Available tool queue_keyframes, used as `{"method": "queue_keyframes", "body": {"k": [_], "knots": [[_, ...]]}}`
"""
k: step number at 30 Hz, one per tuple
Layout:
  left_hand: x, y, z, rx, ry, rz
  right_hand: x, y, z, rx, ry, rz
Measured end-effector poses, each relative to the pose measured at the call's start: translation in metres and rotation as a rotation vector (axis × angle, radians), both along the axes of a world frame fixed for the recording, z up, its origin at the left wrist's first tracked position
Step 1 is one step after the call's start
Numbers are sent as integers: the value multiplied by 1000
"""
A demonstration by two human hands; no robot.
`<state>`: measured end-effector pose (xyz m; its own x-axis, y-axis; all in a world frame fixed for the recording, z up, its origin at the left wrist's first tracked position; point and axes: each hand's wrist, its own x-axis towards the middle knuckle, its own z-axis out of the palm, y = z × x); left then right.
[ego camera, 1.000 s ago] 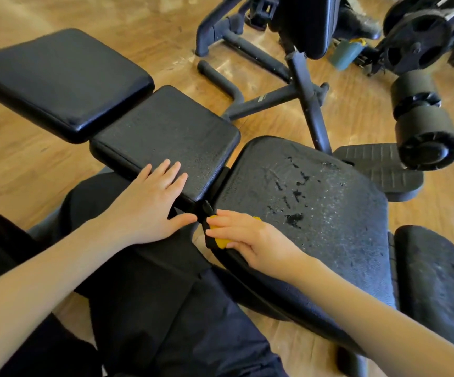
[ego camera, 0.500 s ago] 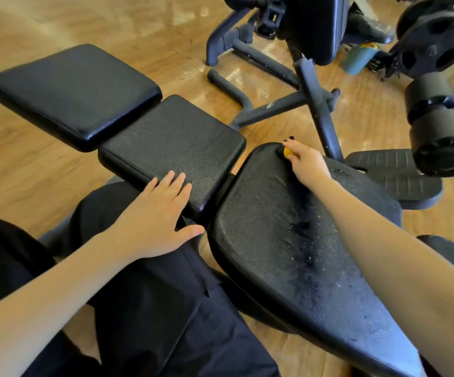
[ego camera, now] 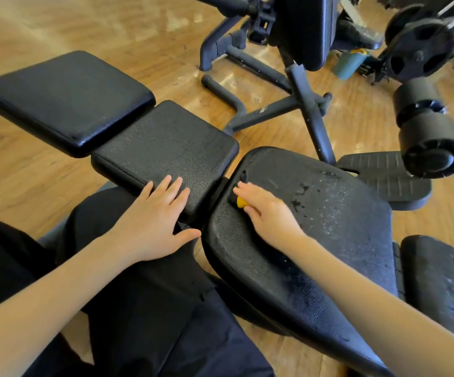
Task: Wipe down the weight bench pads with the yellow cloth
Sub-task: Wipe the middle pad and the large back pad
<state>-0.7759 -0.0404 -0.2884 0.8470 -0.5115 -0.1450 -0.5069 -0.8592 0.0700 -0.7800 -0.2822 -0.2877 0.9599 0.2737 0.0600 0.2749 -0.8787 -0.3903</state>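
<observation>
- Large bench pad [ego camera: 315, 240]: textured black, widest surface in view. Long axis runs from its near-left corner away to the lower right. Wet blotches and pale specks sit on its far-right part, beyond the right hand.
- Middle bench pad [ego camera: 166, 142]: just left of the large pad across a narrow gap; smooth bench pad [ego camera: 65, 96] lies further left again. A fourth pad [ego camera: 443, 289] shows at the right edge.
- Left hand [ego camera: 152, 221]: flat, fingers straight, resting on the near edge of the middle pad; holds nothing.
- Right hand [ego camera: 268, 213]: on the large pad near its left edge, fingers curled over the cloth, pressing it down.
- Yellow cloth [ego camera: 242, 202]: bunched under the right hand, only a small fold showing beneath the fingers.
- Judgement: the unwiped wet area lies to the right of the cloth, so the right hand is nearer; the next stroke likely runs rightward along the pad.
</observation>
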Motion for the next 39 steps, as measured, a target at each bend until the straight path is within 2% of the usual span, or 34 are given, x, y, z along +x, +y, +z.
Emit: {"method": "queue_keyframes", "body": {"k": [6,13,20,24,31,39], "knots": [[2,3,1,-53,13,-7,-44,16,-3,34,30,287],[3,4,-1,-76,6,-4,-21,7,-5,62,28,371],[1,4,-3,-87,-3,-4,72,-14,-3,33,8,-18],[2,4,-3,-99,-2,-12,91,-3,-5,65,8,-229],[4,1,2,-100,9,1,6,24,-2,54,48,51],[6,-2,-1,-151,-22,-21,-74,28,3,67,76,272]]}}
